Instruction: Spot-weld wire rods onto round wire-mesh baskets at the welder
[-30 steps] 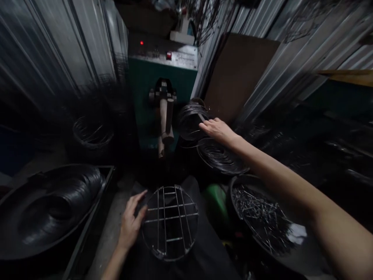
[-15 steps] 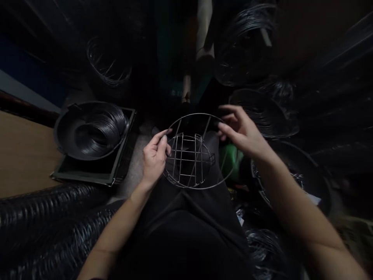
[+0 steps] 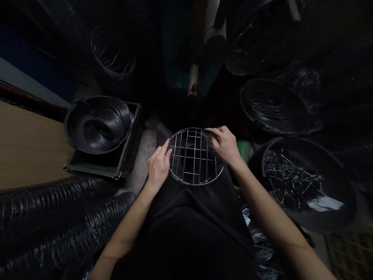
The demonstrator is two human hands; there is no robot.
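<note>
A round wire rack [image 3: 194, 157], made of a thin metal ring with crossing wires inside it, lies over my dark-clothed lap in the middle of the view. The thumb and fingers of my left hand [image 3: 159, 163] close on the ring's left edge. On the upper right edge, my right hand [image 3: 224, 144] pinches the rim with its fingertips. The ring and the wire grid line up closely. Whether they are joined I cannot tell.
At left, a dark basin [image 3: 72, 134] holding coiled wire [image 3: 107, 126] rests on a crate [image 3: 93, 171]. Stacked wire rings [image 3: 58, 202] lie below it. A tub [image 3: 340, 194] at right holds short wire pieces [image 3: 291, 175]. Behind it is another basin [image 3: 291, 120] with wire rings.
The ring has come down from a tilted position above the grid and now lines up with it. My right hand has moved in left and down, closing on the rim.
</note>
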